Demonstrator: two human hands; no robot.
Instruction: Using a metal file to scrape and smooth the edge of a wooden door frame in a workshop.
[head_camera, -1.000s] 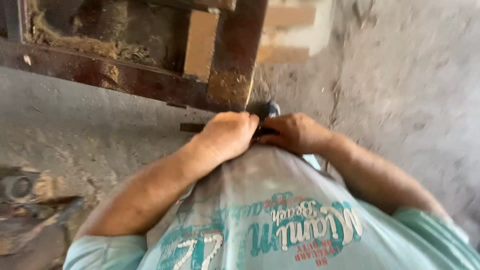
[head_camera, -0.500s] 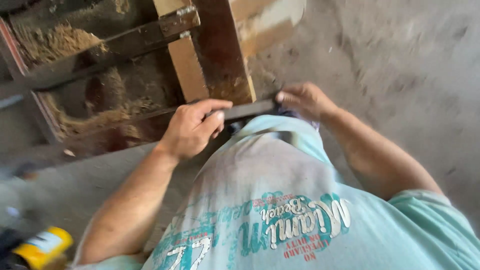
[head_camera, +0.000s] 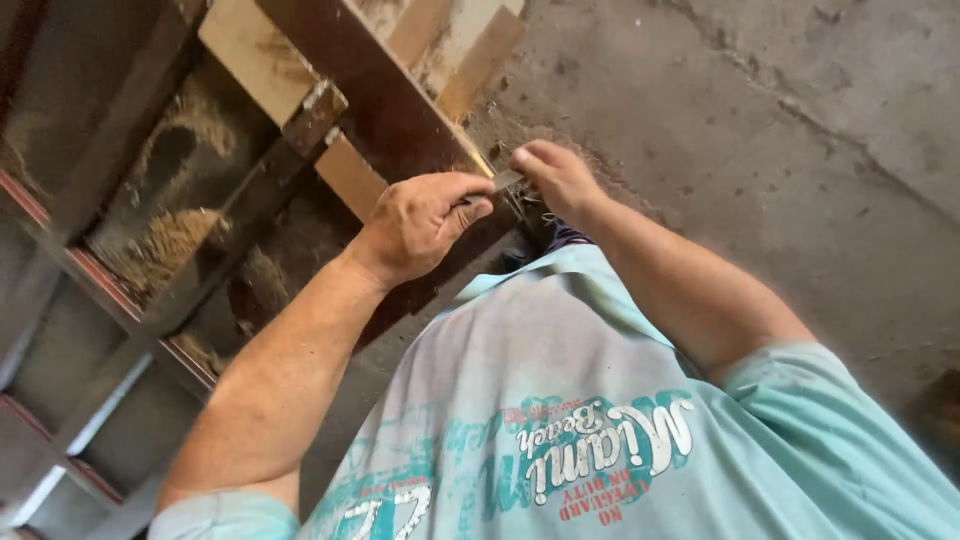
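Note:
My left hand (head_camera: 420, 220) and my right hand (head_camera: 555, 175) both grip a small dark flat tool or metal strip (head_camera: 505, 181) held between them, just above my stomach. The left hand's fingers curl around its near end; the right hand pinches the far end. Only a short piece of the strip shows between the hands. Directly beneath the hands runs a dark brown wooden board (head_camera: 380, 100) that belongs to a wooden frame (head_camera: 190, 290). My light turquoise printed shirt (head_camera: 560, 400) fills the lower part of the view.
The wooden frame of dark rails and pale planks (head_camera: 250, 60) lies on the concrete floor (head_camera: 780, 150), with sawdust piles (head_camera: 165, 245) between its slats. Sawdust is scattered by the board's end near my right hand. A dark object sits at the right edge (head_camera: 940, 410).
The view has swung, so the frame now runs diagonally at upper left. My hands have stayed together on the strip, now over the dark board's end. The yellow thing at lower left is out of view.

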